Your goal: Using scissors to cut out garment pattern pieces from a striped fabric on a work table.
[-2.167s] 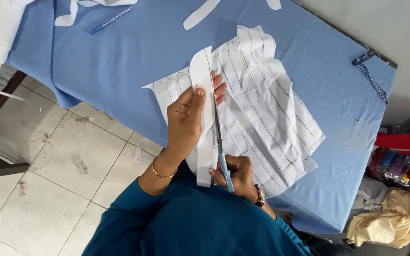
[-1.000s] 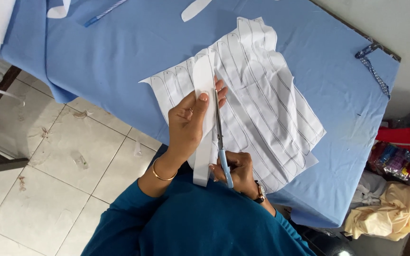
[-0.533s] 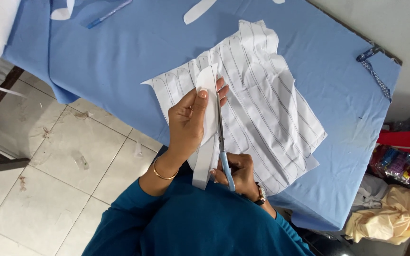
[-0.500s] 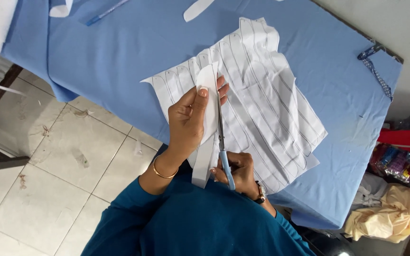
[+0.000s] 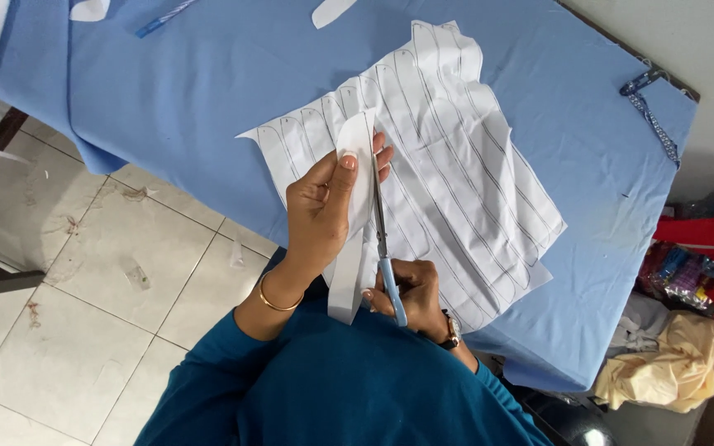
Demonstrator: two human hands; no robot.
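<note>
A white fabric sheet [image 5: 456, 173] marked with long drawn strip outlines lies on the blue-covered table [image 5: 233, 74]. My left hand [image 5: 324, 206] pinches a partly cut white strip [image 5: 355, 190] lifted from the sheet's near edge. My right hand [image 5: 411, 293] grips blue-handled scissors [image 5: 383, 248], whose blades run up along the strip's right side, close to my left fingers. A gold bangle sits on my left wrist, a watch on my right.
A blue pen [image 5: 163, 16] and cut white pieces [image 5: 332, 10] lie at the table's far side. A measuring tape [image 5: 650, 111] hangs over the right corner. Red, yellow and other cloth [image 5: 671, 372] is piled at the right. Tiled floor [image 5: 84, 289] lies to the left.
The scissors' blades have crept a little further up the strip's edge. My left hand keeps its hold on the strip, almost unmoved.
</note>
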